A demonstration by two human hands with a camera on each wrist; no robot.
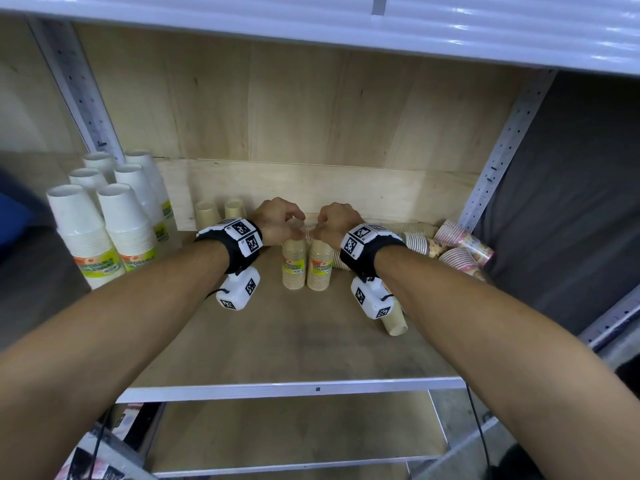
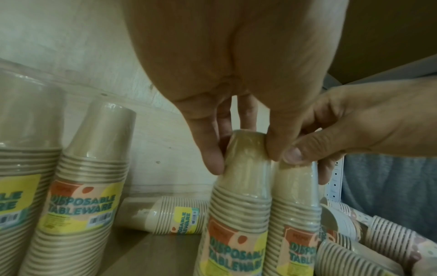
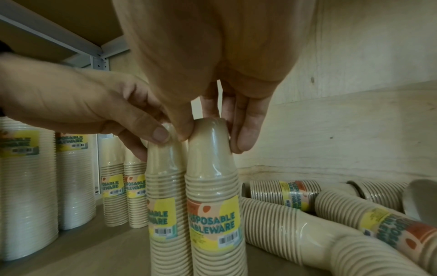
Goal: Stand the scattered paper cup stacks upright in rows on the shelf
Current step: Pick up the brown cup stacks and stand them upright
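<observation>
Two wrapped stacks of tan paper cups stand upright side by side in the middle of the wooden shelf (image 1: 277,344). My left hand (image 1: 297,225) pinches the top of the left stack (image 1: 294,268) from above; the left wrist view shows its thumb and fingers (image 2: 212,162) around the top cup (image 2: 246,179). In the same way my right hand (image 1: 320,227) holds the top of the right stack (image 1: 320,271), with its fingers (image 3: 241,138) wrapped round that cup (image 3: 212,164). Both stacks carry yellow "Disposable Tableware" labels.
Two more tan stacks (image 1: 221,209) stand upright behind my left wrist. Tall white cup stacks (image 1: 104,230) fill the left end. Several tan stacks (image 1: 415,233) and pink patterned ones (image 1: 464,245) lie on their sides at the right; one tan stack (image 1: 394,323) lies under my right wrist.
</observation>
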